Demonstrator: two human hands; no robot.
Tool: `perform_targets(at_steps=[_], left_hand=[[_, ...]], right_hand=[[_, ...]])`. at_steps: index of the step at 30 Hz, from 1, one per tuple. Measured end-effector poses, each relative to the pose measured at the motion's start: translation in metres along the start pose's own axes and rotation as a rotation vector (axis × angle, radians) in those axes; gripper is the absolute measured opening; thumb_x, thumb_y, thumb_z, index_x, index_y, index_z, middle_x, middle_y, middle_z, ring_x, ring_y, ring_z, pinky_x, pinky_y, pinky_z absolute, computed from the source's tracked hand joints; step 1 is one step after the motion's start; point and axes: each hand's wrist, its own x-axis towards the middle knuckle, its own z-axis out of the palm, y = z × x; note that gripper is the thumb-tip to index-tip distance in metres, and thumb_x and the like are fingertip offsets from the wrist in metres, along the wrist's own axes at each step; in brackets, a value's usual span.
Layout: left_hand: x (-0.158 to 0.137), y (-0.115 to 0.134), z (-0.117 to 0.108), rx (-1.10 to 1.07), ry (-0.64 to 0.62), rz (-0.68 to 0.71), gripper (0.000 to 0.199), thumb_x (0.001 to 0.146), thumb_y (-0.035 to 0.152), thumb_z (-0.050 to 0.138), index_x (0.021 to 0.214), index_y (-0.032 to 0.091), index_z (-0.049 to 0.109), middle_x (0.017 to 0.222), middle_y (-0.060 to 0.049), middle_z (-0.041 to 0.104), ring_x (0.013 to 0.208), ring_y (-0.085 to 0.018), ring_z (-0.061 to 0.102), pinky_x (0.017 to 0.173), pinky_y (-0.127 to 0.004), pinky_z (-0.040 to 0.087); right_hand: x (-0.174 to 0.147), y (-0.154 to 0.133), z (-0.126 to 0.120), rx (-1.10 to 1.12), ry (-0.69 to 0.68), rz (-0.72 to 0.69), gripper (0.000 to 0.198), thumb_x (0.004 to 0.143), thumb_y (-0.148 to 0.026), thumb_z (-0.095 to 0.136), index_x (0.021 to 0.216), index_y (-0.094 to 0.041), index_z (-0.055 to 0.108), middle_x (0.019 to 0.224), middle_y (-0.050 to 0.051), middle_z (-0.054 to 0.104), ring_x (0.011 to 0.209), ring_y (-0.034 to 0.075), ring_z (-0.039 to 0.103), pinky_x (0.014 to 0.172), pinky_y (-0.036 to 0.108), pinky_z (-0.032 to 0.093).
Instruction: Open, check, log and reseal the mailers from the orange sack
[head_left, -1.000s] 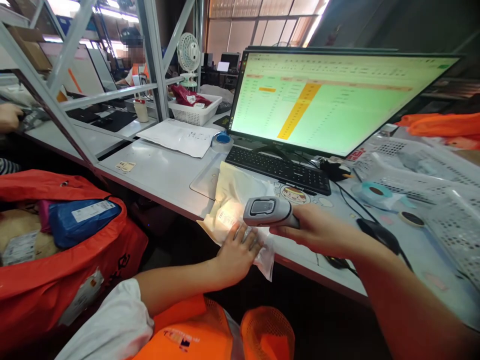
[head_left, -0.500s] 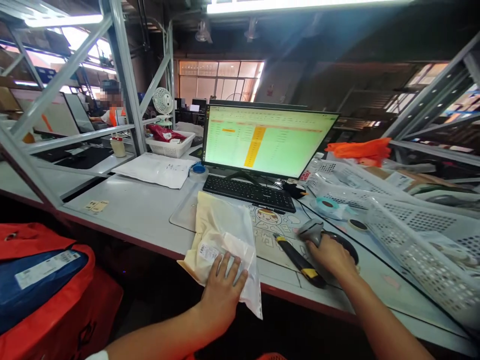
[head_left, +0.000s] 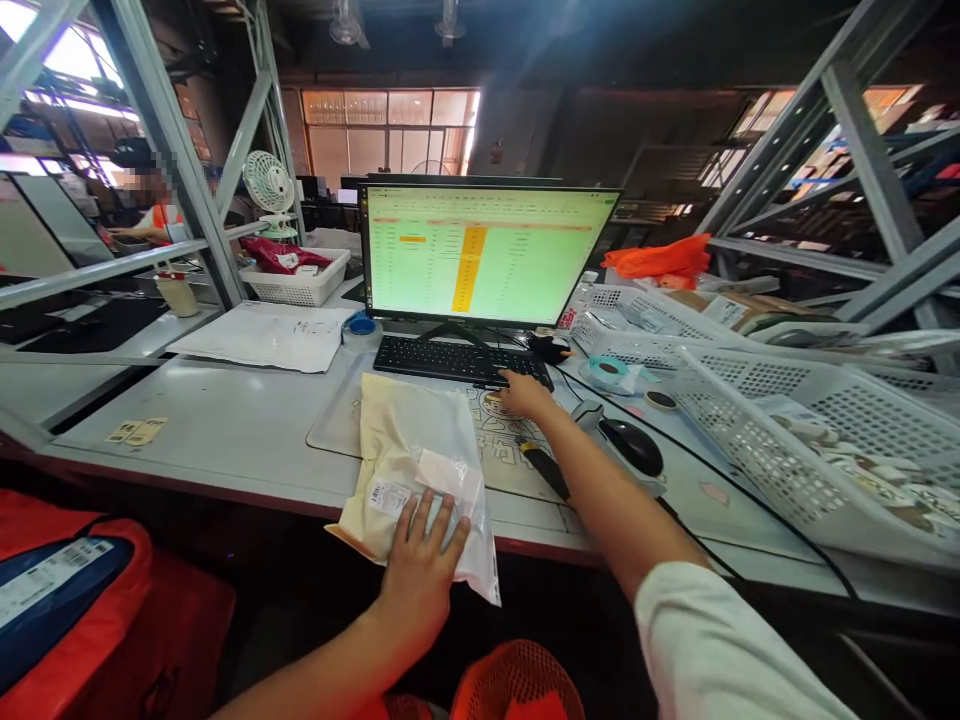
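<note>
My left hand (head_left: 420, 555) lies spread and flat on a pale plastic mailing bag (head_left: 416, 430) with a small barcode label, which overhangs the desk's front edge. My right hand (head_left: 527, 394) reaches to the right end of the black keyboard (head_left: 442, 358). One finger extends onto the keys, and nothing shows in the hand; its other fingers are partly hidden. Under my right forearm, a yellow-and-black utility knife (head_left: 546, 468) is partly covered. Beside that arm lie a grey handheld scanner (head_left: 589, 415) and a black mouse (head_left: 632, 446).
A monitor (head_left: 420, 260) with a spreadsheet stands behind the keyboard. White perforated baskets (head_left: 720, 400) crowd the right side, near a tape roll (head_left: 607, 370). A white bag (head_left: 262, 338) lies at left. An orange bag (head_left: 180, 610) sits below the desk. Another person (head_left: 154, 215) is far left.
My right hand has left the scanner and moved left and away to the keyboard. My left hand stays on the mailing bag. The whole view has shifted.
</note>
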Motion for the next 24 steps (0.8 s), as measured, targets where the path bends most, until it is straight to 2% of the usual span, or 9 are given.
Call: perform_targets(at_steps=[3, 7, 9, 11, 13, 17, 20, 22, 24], left_hand=[[0.0, 0.0, -0.001, -0.006, -0.014, 0.0, 0.054, 0.095, 0.029, 0.062, 0.149, 0.027, 0.058, 0.161, -0.009, 0.047, 0.148, -0.039, 0.046, 0.118, -0.059, 0.043], [0.0, 0.0, -0.002, -0.014, -0.038, -0.005, 0.055, 0.096, 0.031, 0.063, 0.15, 0.026, 0.056, 0.162, -0.01, 0.046, 0.148, -0.039, 0.045, 0.119, -0.059, 0.041], [0.0, 0.001, 0.0, -0.018, -0.034, -0.009, 0.055, 0.096, 0.032, 0.062, 0.15, 0.026, 0.056, 0.162, -0.01, 0.046, 0.148, -0.039, 0.045, 0.119, -0.058, 0.04], [-0.001, 0.001, 0.003, -0.02, -0.009, -0.009, 0.055, 0.097, 0.034, 0.061, 0.151, 0.026, 0.055, 0.162, -0.009, 0.046, 0.148, -0.038, 0.045, 0.119, -0.057, 0.04], [-0.003, 0.002, 0.007, -0.019, 0.033, -0.008, 0.057, 0.097, 0.035, 0.061, 0.152, 0.027, 0.053, 0.163, -0.008, 0.044, 0.148, -0.038, 0.044, 0.119, -0.056, 0.039], [-0.016, 0.003, 0.019, 0.017, 0.132, -0.026, 0.074, 0.091, 0.019, 0.058, 0.161, 0.031, 0.039, 0.171, -0.002, 0.029, 0.156, -0.034, 0.03, 0.125, -0.053, 0.025], [-0.03, 0.0, 0.025, 0.033, 0.189, -0.016, 0.089, 0.081, 0.005, 0.054, 0.164, 0.031, 0.033, 0.173, 0.002, 0.023, 0.161, -0.028, 0.018, 0.13, -0.047, 0.012], [-0.041, -0.005, 0.027, 0.015, 0.21, 0.016, 0.091, 0.077, 0.002, 0.053, 0.162, 0.03, 0.037, 0.172, 0.003, 0.026, 0.162, -0.026, 0.014, 0.131, -0.044, 0.007], [-0.052, -0.012, 0.029, -0.028, 0.223, 0.057, 0.089, 0.077, 0.0, 0.052, 0.16, 0.03, 0.041, 0.17, 0.004, 0.031, 0.162, -0.023, 0.013, 0.132, -0.043, 0.005]], right_hand=[[0.019, -0.011, 0.011, 0.0, -0.006, 0.037, 0.057, 0.102, -0.044, 0.056, 0.151, -0.016, 0.049, 0.138, 0.017, 0.062, 0.123, 0.029, 0.062, 0.105, 0.05, 0.049], [0.028, -0.02, 0.008, 0.004, -0.051, 0.044, 0.048, 0.099, -0.049, 0.061, 0.134, -0.015, 0.062, 0.133, 0.014, 0.065, 0.119, 0.027, 0.064, 0.104, 0.051, 0.051], [0.026, -0.028, 0.002, 0.012, -0.028, 0.019, 0.051, 0.102, -0.047, 0.057, 0.141, -0.014, 0.058, 0.135, 0.017, 0.064, 0.123, 0.029, 0.063, 0.105, 0.051, 0.049], [0.021, -0.041, -0.005, 0.033, 0.0, -0.06, 0.058, 0.104, -0.045, 0.049, 0.153, -0.013, 0.048, 0.14, 0.021, 0.061, 0.129, 0.032, 0.06, 0.108, 0.051, 0.045], [0.011, -0.059, -0.01, 0.065, -0.026, -0.206, 0.061, 0.105, -0.046, 0.047, 0.157, -0.015, 0.044, 0.145, 0.02, 0.06, 0.134, 0.031, 0.057, 0.112, 0.044, 0.042], [-0.016, -0.101, -0.009, 0.119, -0.233, -0.522, 0.079, 0.091, -0.058, 0.068, 0.156, -0.018, 0.049, 0.151, 0.014, 0.058, 0.137, 0.025, 0.056, 0.112, 0.028, 0.042], [-0.032, -0.126, -0.007, 0.131, -0.371, -0.632, 0.101, 0.079, -0.06, 0.08, 0.159, -0.013, 0.042, 0.139, 0.018, 0.067, 0.12, 0.026, 0.068, 0.1, 0.029, 0.051], [-0.043, -0.136, -0.006, 0.137, -0.432, -0.666, 0.096, 0.073, -0.055, 0.086, 0.15, -0.008, 0.053, 0.122, 0.018, 0.074, 0.104, 0.027, 0.073, 0.09, 0.031, 0.055], [-0.06, -0.142, -0.006, 0.168, -0.466, -0.692, 0.076, 0.067, -0.044, 0.091, 0.13, -0.007, 0.07, 0.106, 0.014, 0.078, 0.091, 0.024, 0.073, 0.082, 0.029, 0.055]])
